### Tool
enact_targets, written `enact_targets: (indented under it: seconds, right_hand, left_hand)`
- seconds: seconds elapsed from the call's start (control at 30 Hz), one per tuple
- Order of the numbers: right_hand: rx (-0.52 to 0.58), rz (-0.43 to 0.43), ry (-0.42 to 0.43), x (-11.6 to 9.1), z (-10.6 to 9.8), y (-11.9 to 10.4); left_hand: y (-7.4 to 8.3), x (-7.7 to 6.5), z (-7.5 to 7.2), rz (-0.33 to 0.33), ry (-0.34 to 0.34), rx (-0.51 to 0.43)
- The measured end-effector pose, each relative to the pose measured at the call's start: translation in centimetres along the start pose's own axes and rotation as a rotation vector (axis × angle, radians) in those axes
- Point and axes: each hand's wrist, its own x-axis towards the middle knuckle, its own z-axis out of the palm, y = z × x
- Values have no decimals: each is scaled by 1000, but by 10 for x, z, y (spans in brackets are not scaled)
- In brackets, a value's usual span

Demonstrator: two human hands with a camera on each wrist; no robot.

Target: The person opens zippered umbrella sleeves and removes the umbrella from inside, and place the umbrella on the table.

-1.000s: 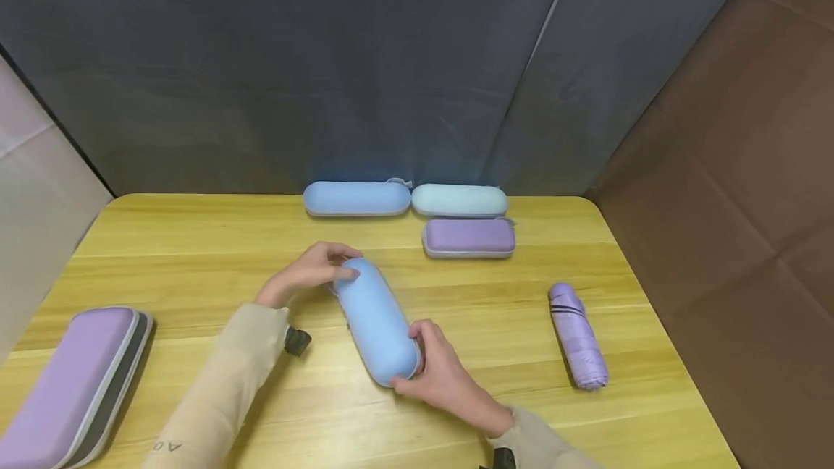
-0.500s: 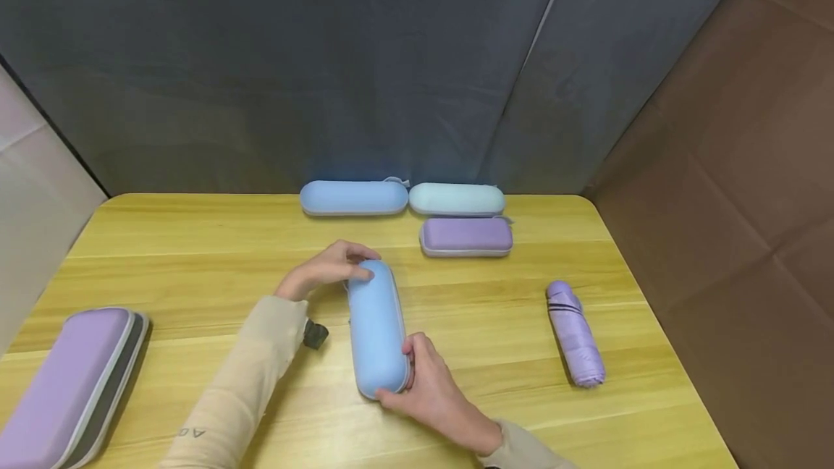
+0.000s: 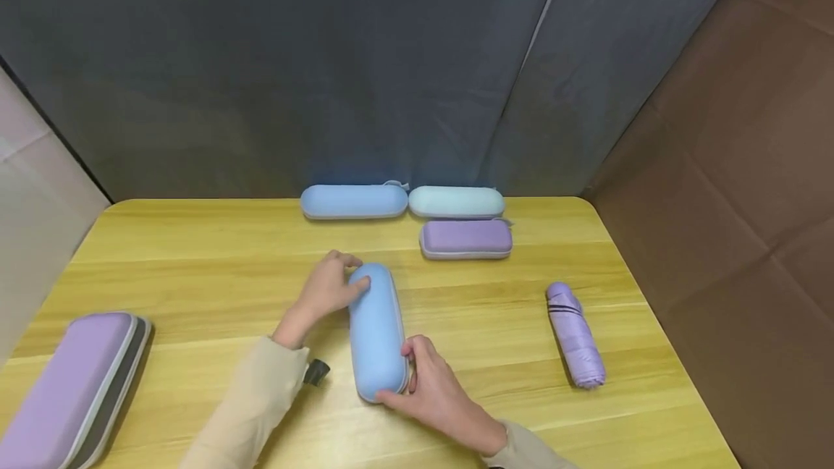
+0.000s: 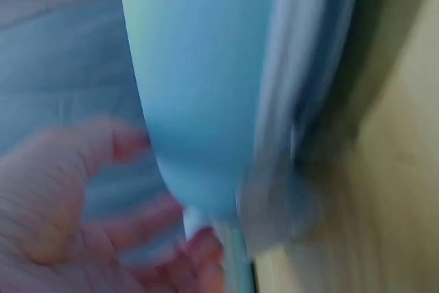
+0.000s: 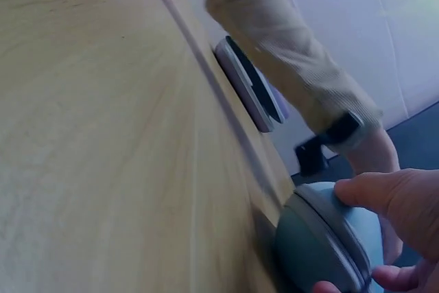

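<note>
A light blue zippered hard case (image 3: 378, 335), rounded at both ends, lies lengthwise near the middle of the table. My right hand (image 3: 439, 396) grips its near end, thumb at the front and fingers along the right side. At the far end is my left hand (image 3: 326, 286), its thumb over the top and its fingers round behind. The left wrist view shows that hand (image 4: 62, 204) blurred at the end of the case, beside a pale zipper tab (image 4: 264, 211). A zipped seam (image 5: 333, 228) runs round the near end in the right wrist view.
At the table's back stand another blue case (image 3: 354, 202) and a mint case (image 3: 456, 202), with a purple case (image 3: 467, 239) in front of the mint one. A folded purple umbrella (image 3: 576, 335) lies right. A larger purple case (image 3: 68, 389) is at left.
The blue case has turned from slanted to nearly straight, its far end swinging right. My left hand followed, and its wrist has dropped nearer. My right hand keeps its grip.
</note>
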Motion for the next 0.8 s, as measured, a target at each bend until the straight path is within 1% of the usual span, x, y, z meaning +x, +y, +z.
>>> enact_targets:
  seconds: [0.07, 0.13, 0.2, 0.27, 0.37, 0.53, 0.7, 0.8]
  right_hand:
    - [-24, -39, 0, 1, -1, 2]
    - [-38, -87, 11, 3, -3, 4]
    - [-57, -131, 37, 5, -5, 6]
    - [-75, -165, 69, 8, -6, 7]
    - [-80, -188, 111, 12, -9, 8]
    - [-58, -206, 143, 21, -13, 7]
    - [-110, -260, 158, 29, -14, 7]
    - [-125, -275, 160, 30, -13, 8]
  left_hand:
    - [8, -10, 6, -88, 25, 15]
    - [15, -17, 12, -167, 34, 38]
    - [21, -21, 17, -221, 24, 72]
    - [25, -23, 20, -255, 15, 107]
    - [29, -24, 22, -290, -8, 125]
    - [29, -26, 21, -329, -35, 104]
    - [29, -26, 23, -342, -38, 114]
    - [29, -26, 25, -341, -29, 132]
